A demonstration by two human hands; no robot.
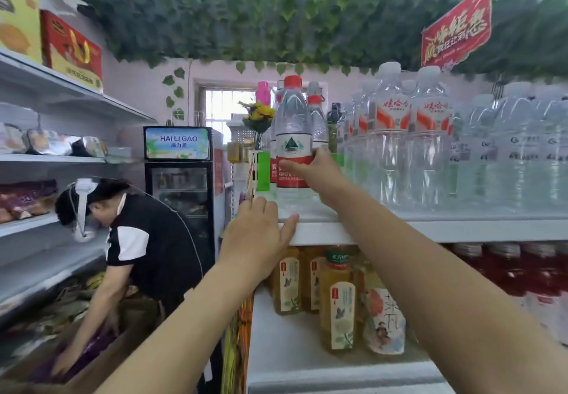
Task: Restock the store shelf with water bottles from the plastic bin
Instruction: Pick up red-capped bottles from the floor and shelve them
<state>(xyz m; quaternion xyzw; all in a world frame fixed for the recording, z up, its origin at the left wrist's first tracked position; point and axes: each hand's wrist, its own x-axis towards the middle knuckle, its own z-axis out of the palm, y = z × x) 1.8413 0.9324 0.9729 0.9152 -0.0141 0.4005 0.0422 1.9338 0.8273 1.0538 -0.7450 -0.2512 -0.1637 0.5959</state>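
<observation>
A clear water bottle (292, 135) with a red cap and a red and white label stands upright at the left end of the top shelf (430, 231). My right hand (319, 175) is wrapped around its label from the right. My left hand (258, 234) rests flat on the shelf's front left corner, fingers spread, holding nothing. More red-capped bottles (316, 117) stand right behind the held one. To the right, rows of white-capped water bottles (408, 135) fill the shelf. The plastic bin is not in view.
The shelf below holds yellow tea bottles (338, 298) and red drink bottles (522, 270). On the left a person in a black and white shirt (147, 240) bends over a cardboard box. A black drinks fridge (181, 172) stands behind them. Snack shelves (46, 160) line the left wall.
</observation>
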